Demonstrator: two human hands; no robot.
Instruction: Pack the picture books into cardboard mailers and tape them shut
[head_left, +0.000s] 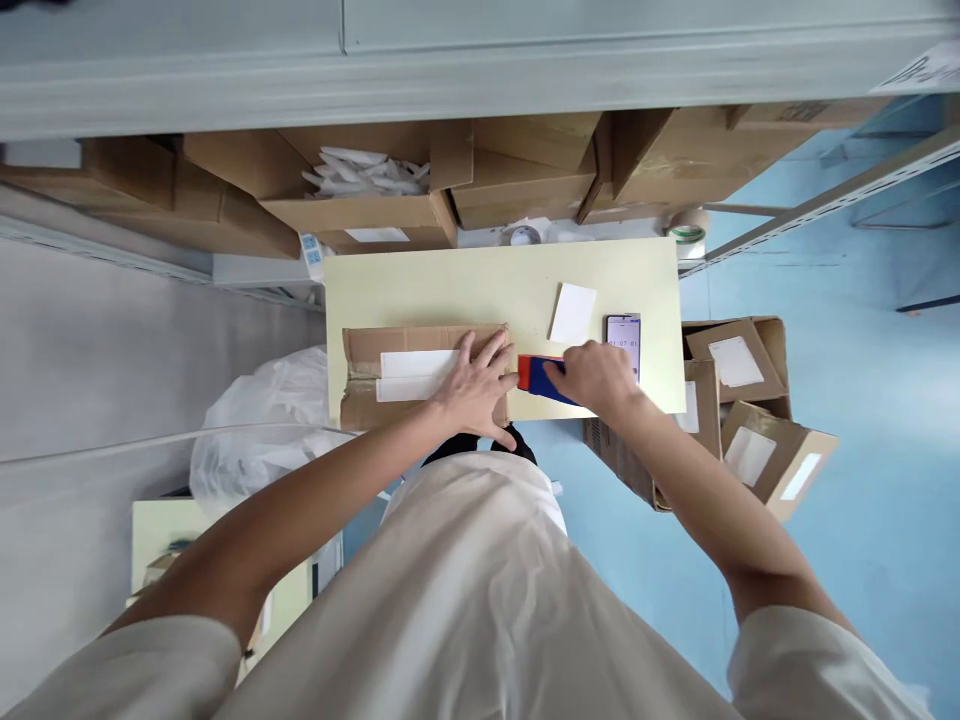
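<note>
Work station, viewed from above the wearer's white shirt. Left hand (476,385): palm down, fingers spread apart, pressing flat on the right end of a cardboard box (397,375) that lies along the near edge of the pale yellow table (487,280); a white label (416,375) runs along the box top at 9 o'clock from the hand. Right hand (596,378): fingers closed around a red and blue tape dispenser (538,375), whose red end meets the box's right edge, just beside the left fingertips. Phone (625,338): screen lit, at 1 o'clock from the right hand, touching or nearly so. White card (572,313): loose, at 11 o'clock from the same hand. Bare tabletop remains beyond the box, toward 12 o'clock, up to the far edge. Off the table's right edge, at 3 o'clock: open cartons (750,400) with labelled flaps on blue floor (862,350), crowding that side. At 9 o'clock: clear plastic bag (262,410). Far edge: tape rolls (686,238), then shelved boxes (375,180), one holding white packets.
</note>
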